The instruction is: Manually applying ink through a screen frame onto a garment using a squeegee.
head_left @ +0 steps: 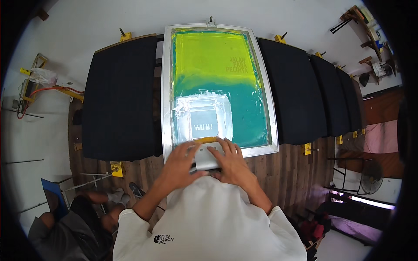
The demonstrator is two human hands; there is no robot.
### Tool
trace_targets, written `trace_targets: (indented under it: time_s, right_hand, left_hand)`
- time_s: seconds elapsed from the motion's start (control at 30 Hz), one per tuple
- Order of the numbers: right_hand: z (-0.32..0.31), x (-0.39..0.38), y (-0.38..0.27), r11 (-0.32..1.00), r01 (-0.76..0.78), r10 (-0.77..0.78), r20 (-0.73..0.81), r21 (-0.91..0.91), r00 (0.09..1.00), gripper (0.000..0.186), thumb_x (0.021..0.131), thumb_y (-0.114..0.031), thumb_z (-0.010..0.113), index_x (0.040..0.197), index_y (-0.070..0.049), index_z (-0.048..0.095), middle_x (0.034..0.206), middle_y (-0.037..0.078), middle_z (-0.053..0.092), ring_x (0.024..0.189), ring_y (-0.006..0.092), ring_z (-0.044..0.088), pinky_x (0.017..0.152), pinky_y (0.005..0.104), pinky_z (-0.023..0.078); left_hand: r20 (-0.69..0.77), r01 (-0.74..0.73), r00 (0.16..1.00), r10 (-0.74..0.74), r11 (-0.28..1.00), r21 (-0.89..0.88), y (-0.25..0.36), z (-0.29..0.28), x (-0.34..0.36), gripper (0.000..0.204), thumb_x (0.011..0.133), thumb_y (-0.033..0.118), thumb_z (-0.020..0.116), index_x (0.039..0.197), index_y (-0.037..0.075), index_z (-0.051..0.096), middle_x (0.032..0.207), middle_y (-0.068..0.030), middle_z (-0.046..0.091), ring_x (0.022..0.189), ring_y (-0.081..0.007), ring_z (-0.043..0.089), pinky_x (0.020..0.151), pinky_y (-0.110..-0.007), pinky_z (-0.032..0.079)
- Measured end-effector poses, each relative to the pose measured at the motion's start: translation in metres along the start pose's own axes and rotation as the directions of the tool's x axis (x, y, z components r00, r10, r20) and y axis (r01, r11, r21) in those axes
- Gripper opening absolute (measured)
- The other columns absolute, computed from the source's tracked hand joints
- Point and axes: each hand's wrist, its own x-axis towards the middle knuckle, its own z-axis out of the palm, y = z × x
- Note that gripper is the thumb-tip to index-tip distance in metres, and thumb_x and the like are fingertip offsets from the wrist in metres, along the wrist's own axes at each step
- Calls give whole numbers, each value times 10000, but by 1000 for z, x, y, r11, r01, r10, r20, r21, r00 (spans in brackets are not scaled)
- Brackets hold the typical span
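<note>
Both my hands grip a squeegee (206, 158) with a silver metal handle and an orange-yellow blade. My left hand (179, 164) closes around its left end and my right hand (234, 164) around its right end. The squeegee is at the near end of a screen-printing frame (167, 95), a silver rim around teal mesh (244, 108). White ink (183, 115) is smeared over the mesh just beyond the blade, around a small stencilled design. Yellow-green colour (200, 52) covers the far half, where faint lettering shows. Whether the blade touches the mesh is hidden.
Black fabric-covered boards stand left (119, 95) and right (289, 91) of the frame, with more farther right. Yellow brackets (307, 149) jut from their ends. At lower left sits another person (82, 217) in dark clothes. A fan (371, 177) stands at far right.
</note>
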Motion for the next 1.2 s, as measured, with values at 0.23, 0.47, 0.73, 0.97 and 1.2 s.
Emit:
trace_targets:
  time_s: [0.23, 0.47, 0.73, 0.97, 1.2]
  right_hand:
    - [10, 33, 11, 998, -60, 61, 33, -14, 998, 566, 640, -43, 751, 1183, -17, 592, 1186, 188, 597, 1119, 376, 565, 896, 444, 506]
    - [-1, 56, 17, 996, -79, 76, 65, 37, 995, 274, 629, 4, 674, 901, -15, 700, 883, 190, 680, 862, 395, 649, 782, 446, 539]
    - [-28, 141, 27, 997, -39, 45, 92, -66, 995, 223, 641, -54, 738, 862, -44, 719, 804, 209, 699, 775, 387, 688, 722, 445, 569]
    - [-1, 155, 29, 999, 15, -15, 29, -29, 999, 251, 643, -35, 707, 892, -27, 676, 835, 206, 683, 810, 392, 668, 733, 464, 553]
    - [8, 90, 5, 999, 28, -29, 31, 42, 999, 280, 632, 11, 704, 908, -15, 667, 868, 182, 656, 851, 395, 636, 750, 462, 539]
  left_hand:
    - [-40, 113, 993, -111, 992, 60, -6, 39, 25, 581, 763, 39, 670, 1319, -2, 508, 1279, -193, 544, 1197, -353, 534, 1017, -444, 436]
    - [84, 238, 969, -232, 968, -74, -11, 22, 54, 251, 774, -58, 568, 1003, -11, 659, 958, -239, 666, 918, -407, 655, 823, -459, 532]
    - [70, 210, 976, -207, 977, -46, -61, -28, 112, 194, 716, -3, 654, 903, 11, 703, 867, -229, 694, 847, -395, 683, 786, -427, 537]
    - [-23, 167, 985, -169, 984, -67, -78, -27, 105, 284, 728, -46, 615, 988, 16, 710, 880, -248, 687, 877, -414, 669, 801, -457, 542]
    - [73, 312, 950, -304, 938, -152, -36, -7, 49, 396, 735, -73, 601, 1117, 10, 667, 916, -260, 686, 884, -419, 668, 832, -462, 532]
